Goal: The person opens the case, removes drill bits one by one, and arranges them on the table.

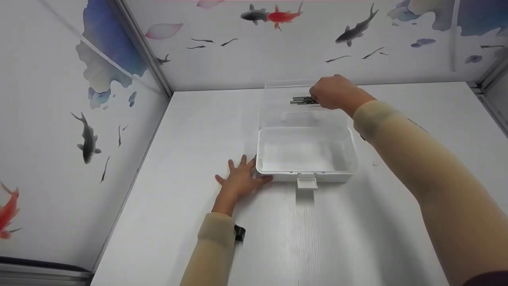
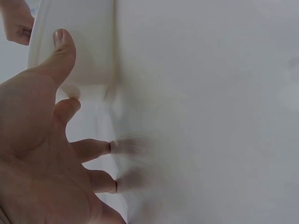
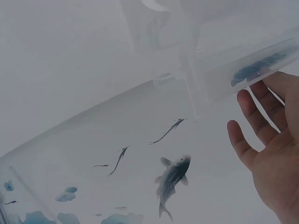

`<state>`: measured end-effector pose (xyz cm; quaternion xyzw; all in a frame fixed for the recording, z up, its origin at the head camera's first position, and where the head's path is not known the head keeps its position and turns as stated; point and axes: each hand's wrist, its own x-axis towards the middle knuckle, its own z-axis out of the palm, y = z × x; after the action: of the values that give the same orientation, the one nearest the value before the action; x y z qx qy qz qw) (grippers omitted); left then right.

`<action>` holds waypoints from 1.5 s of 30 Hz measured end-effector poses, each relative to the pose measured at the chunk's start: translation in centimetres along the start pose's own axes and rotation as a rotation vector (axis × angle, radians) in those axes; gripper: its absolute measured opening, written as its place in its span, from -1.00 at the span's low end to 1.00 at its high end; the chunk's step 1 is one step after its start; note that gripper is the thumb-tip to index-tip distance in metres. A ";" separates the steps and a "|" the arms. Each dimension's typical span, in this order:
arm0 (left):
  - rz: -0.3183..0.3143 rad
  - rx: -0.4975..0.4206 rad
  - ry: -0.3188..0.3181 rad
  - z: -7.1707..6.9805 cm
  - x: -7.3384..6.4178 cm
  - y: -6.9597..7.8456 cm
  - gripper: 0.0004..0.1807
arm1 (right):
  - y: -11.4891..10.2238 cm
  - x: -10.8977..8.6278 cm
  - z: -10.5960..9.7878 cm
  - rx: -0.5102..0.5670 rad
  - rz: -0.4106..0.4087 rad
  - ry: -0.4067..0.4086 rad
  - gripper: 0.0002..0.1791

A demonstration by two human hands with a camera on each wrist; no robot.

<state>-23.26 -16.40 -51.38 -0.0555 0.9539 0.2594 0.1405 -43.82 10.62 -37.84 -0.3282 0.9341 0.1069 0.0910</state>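
Observation:
A clear plastic box with a white front latch stands on the table, its transparent lid raised at the back. Above the lid, my right hand pinches a bundle of thin dark rods. In the right wrist view the rods look spiralled, like drill bits, and show through clear plastic; the thumb is mostly hidden there. My left hand rests at the box's front left corner with fingers spread on the table. Its thumb lies along the front wall, and in the left wrist view the palm faces the camera.
The white table reaches back to a wall printed with fish and leaves. A second printed wall stands along the left side. The white latch hangs down at the box's front.

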 end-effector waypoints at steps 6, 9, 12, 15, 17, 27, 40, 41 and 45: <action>-0.005 0.004 -0.009 0.4 -0.4 -0.4 -0.02 | -0.5 0.4 0.5 -0.009 -0.027 -0.015 -0.80; -0.008 0.009 -0.015 0.5 -0.4 -0.2 -0.03 | -0.4 0.5 0.6 -0.015 -0.039 -0.015 -0.79; -0.009 0.013 -0.019 0.3 -0.2 0.0 -0.04 | -0.2 0.5 0.4 -0.027 -0.044 -0.007 -0.78; -0.012 0.022 -0.020 0.1 -0.1 0.0 -0.03 | -0.2 0.6 0.1 -0.036 -0.046 0.000 -0.79; -0.008 0.024 -0.015 -0.2 0.1 0.1 -0.03 | -0.1 0.5 -0.1 -0.037 -0.041 0.006 -0.80; -0.013 -0.008 -0.004 0.2 0.1 -0.1 -0.05 | -0.3 0.7 0.3 -0.041 -0.043 0.018 -0.81; -0.015 -0.014 0.005 0.1 -0.1 -0.2 -0.03 | -0.2 0.0 -1.1 0.010 -0.041 0.046 -0.75; -0.017 -0.013 0.007 0.2 -0.1 -0.1 -0.03 | -0.3 -0.1 -1.2 0.012 -0.038 0.046 -0.74; -0.022 -0.010 0.011 0.4 -0.1 -0.1 -0.04 | -0.2 -0.3 -1.0 0.023 -0.028 0.058 -0.75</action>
<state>-23.08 -16.24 -51.73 -0.0683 0.9527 0.2622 0.1380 -43.55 10.33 -36.82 -0.3430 0.9329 0.0853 0.0693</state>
